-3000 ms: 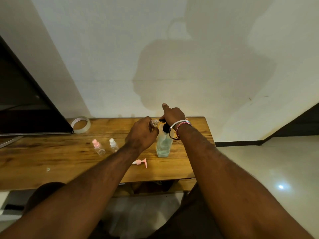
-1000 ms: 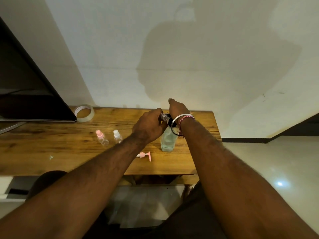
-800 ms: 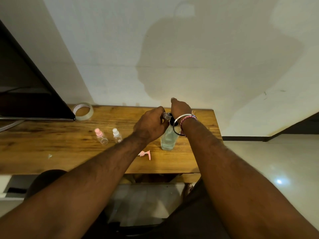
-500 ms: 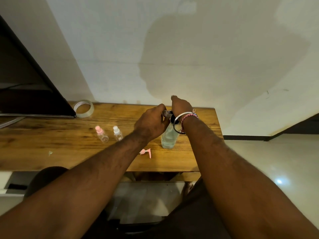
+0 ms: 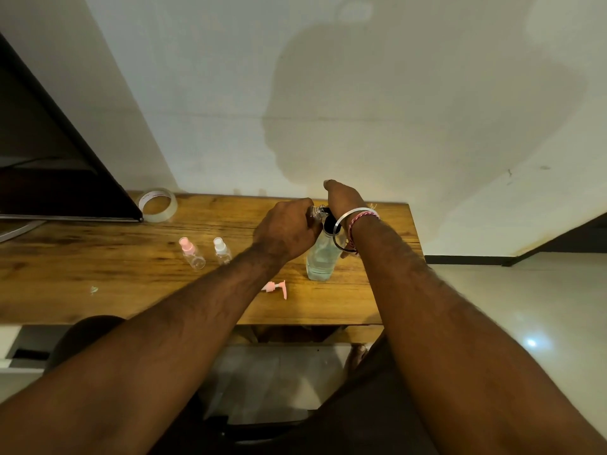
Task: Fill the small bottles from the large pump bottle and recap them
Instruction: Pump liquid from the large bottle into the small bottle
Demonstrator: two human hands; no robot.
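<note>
My left hand [image 5: 286,229] was curled around a small bottle [image 5: 316,212], tipped with its open mouth right at the spout of the large pump bottle [image 5: 322,259]. My right hand [image 5: 343,200] pressed down on the pump. Two small bottles stood left of the big bottle, capped.

Grainy brown wooden table [image 5: 98,274] with a dull sheen; clear glossy plastic large pump bottle [image 5: 320,262]; two small transparent plastic bottles [image 5: 197,259]; shiny clear tape roll [image 5: 157,205]; polished metal bangle [image 5: 348,218]; glossy floor tiles [image 5: 525,323]
</note>
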